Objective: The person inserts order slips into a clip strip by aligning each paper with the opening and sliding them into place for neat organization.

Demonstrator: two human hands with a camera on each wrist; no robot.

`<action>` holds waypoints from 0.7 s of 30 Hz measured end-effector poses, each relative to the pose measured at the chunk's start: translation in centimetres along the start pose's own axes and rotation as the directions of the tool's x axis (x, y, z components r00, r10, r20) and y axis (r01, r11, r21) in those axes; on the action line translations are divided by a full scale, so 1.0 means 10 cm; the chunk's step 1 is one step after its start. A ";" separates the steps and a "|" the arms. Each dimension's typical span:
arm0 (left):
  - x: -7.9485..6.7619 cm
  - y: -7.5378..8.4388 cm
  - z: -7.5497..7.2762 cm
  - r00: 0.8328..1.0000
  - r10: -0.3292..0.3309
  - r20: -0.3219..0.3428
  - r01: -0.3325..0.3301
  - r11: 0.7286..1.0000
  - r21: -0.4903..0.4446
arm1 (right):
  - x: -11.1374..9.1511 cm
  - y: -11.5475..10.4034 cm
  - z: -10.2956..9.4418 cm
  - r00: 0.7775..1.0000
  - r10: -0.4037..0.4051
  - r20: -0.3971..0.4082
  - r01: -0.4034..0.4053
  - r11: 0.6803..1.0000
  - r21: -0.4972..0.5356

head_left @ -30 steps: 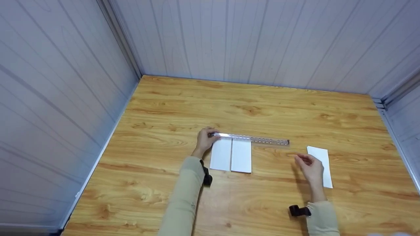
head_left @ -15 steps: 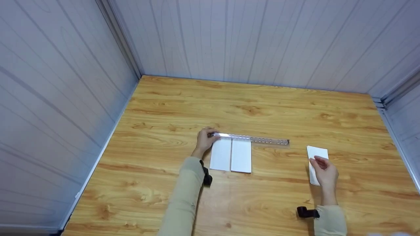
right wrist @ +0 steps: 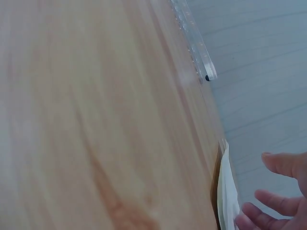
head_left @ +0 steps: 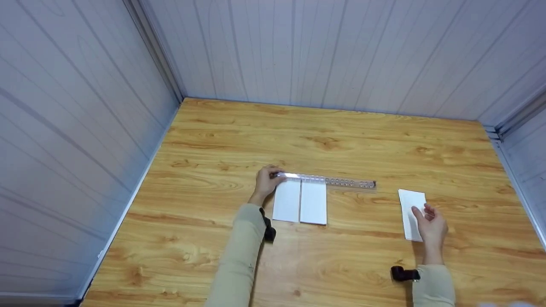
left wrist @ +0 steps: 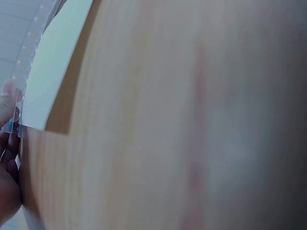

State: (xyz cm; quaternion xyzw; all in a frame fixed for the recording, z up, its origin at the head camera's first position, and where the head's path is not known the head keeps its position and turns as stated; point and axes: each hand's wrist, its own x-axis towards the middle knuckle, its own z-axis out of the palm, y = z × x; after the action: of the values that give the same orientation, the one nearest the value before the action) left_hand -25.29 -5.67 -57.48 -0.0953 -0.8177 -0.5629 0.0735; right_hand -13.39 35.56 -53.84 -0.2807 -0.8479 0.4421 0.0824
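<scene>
My left hand [head_left: 266, 181] pinches the left end of a clear plastic strip [head_left: 349, 183] with a row of round bumps, thumb on top in the left wrist view. Two white paper pieces [head_left: 286, 202] lie side by side with their far ends at the strip, a narrow gap between them. My right hand [head_left: 433, 228] is over the right side of a third white paper piece [head_left: 410, 213], partly hiding it. In the right wrist view this piece [right wrist: 228, 196] looks layered, with fingertips beside it and the thumb apart from the fingers.
Wood-grain table [head_left: 324, 140] under everything. Pale panelled walls [head_left: 315, 51] stand behind and at both sides. A black camera [head_left: 269, 230] sits on the left wrist, another black camera [head_left: 403, 273] on the right.
My right hand has moved right, from the left side of the third paper piece across to its right side. My left hand, the strip and the two paper pieces have stayed put.
</scene>
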 end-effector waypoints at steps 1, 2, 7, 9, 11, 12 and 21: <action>0.00 0.00 0.00 1.000 -0.006 0.000 0.006 1.000 0.005 | 0.01 0.01 0.00 1.000 -0.006 -0.003 0.006 1.000 0.003; 0.00 0.01 0.00 1.000 -0.011 -0.001 0.011 1.000 0.011 | 0.03 0.01 0.00 1.000 -0.013 -0.007 0.013 1.000 0.006; 0.00 0.02 0.00 1.000 -0.019 -0.006 0.019 0.999 0.032 | 0.08 0.03 -0.01 0.999 -0.020 -0.027 0.020 1.000 0.004; 0.01 0.02 0.00 1.000 -0.019 -0.008 0.019 0.999 0.031 | 0.10 0.02 -0.02 1.000 0.001 -0.018 -0.001 1.000 -0.004; 0.01 0.02 0.00 1.000 -0.020 -0.010 0.020 0.999 0.031 | 0.12 0.02 -0.03 1.000 0.024 -0.003 -0.024 1.000 -0.005; 0.01 0.02 0.00 1.000 -0.017 -0.010 0.018 0.999 0.033 | 0.13 0.02 -0.04 0.999 0.037 0.005 -0.037 0.999 -0.008; 0.02 0.00 0.01 1.000 -0.026 0.000 0.026 0.998 0.048 | 0.21 0.05 -0.03 0.994 0.107 0.012 -0.106 0.994 -0.033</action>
State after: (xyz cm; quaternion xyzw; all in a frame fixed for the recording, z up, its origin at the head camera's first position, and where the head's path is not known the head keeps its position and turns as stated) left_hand -25.45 -5.60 -57.51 -0.0828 -0.8322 -0.5440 0.0683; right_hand -14.83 37.13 -54.32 -0.3238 -0.8394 0.4338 0.0484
